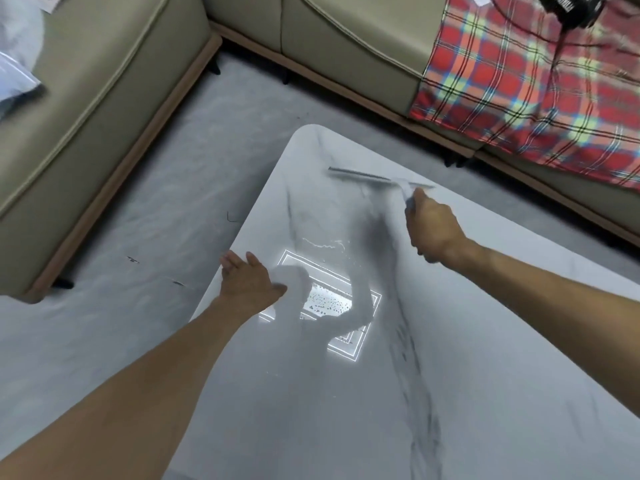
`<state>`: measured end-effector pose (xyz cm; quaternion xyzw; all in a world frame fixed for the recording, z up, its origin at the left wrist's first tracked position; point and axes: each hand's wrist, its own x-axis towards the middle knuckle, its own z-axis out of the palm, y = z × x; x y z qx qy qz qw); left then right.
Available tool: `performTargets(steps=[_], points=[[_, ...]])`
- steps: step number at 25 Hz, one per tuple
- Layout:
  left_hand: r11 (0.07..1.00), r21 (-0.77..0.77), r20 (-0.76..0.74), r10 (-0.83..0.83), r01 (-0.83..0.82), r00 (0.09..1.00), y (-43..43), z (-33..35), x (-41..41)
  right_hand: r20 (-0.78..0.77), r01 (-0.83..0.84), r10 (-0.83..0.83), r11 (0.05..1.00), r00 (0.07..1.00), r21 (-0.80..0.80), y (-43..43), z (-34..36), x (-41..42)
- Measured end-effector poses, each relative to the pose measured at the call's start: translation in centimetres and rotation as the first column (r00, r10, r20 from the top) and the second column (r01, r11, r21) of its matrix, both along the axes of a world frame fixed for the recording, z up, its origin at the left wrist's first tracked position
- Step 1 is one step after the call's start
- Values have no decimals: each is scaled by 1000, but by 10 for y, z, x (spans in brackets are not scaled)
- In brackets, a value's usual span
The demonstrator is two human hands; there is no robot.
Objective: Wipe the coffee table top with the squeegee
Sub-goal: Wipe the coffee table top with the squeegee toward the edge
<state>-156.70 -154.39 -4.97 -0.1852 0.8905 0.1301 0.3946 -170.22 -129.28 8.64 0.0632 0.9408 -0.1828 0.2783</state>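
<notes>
Right hand [435, 227] around unlabelled squeegee [379, 179]

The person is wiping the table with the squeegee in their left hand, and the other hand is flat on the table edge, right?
Not quite. The head view shows the squeegee in the right hand. It is the left hand that rests flat at the edge of the table.

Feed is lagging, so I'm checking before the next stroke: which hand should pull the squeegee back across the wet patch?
Right. The right hand already has its grip on the squeegee at the table's far end. The left hand lies flat near the left edge, holding nothing.
</notes>
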Motion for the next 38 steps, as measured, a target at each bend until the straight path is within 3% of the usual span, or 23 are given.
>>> performTargets(steps=[3, 8, 12, 17, 21, 24, 28, 34, 38], points=[[1000, -20, -13, -21, 21, 1000, 0, -3, 4, 40, 138, -138, 990, 990, -10, -1, -21, -5], [999, -13, -16, -51, 50, 999, -1, -2, 7, 34, -69, 66, 993, 997, 99, 20, -20, 68], [997, -17, 7, -78, 79, 997, -1, 3, 8, 231, -142, 127, 989, 965, 45, 28, 10, 115], [997, -2, 14, -83, 83, 996, -2, 4, 8, 6, -7, 8, 997, 1000, -79, -12, 3, 22], [992, -24, 9, -123, 123, 992, -2, 1, 9, -10, 114, -116, 985, 993, -131, -73, -30, -39], [985, -56, -3, -161, 160, 987, -2, 1, 11, -69, -79, 75, 995, 995, -61, -82, -52, -19], [987, -56, -2, -149, 148, 989, 0, 2, 12, -143, -443, 440, 897, 887, 12, -22, -64, 53], [993, -48, 12, -106, 106, 994, 0, 4, 11, 40, -501, 501, 852, 864, 150, 110, -23, 139], [1000, -2, -56, -11, 11, 998, -2, 15, 14, -136, -363, 366, 931, 921, 44, 84, -9, 102]])
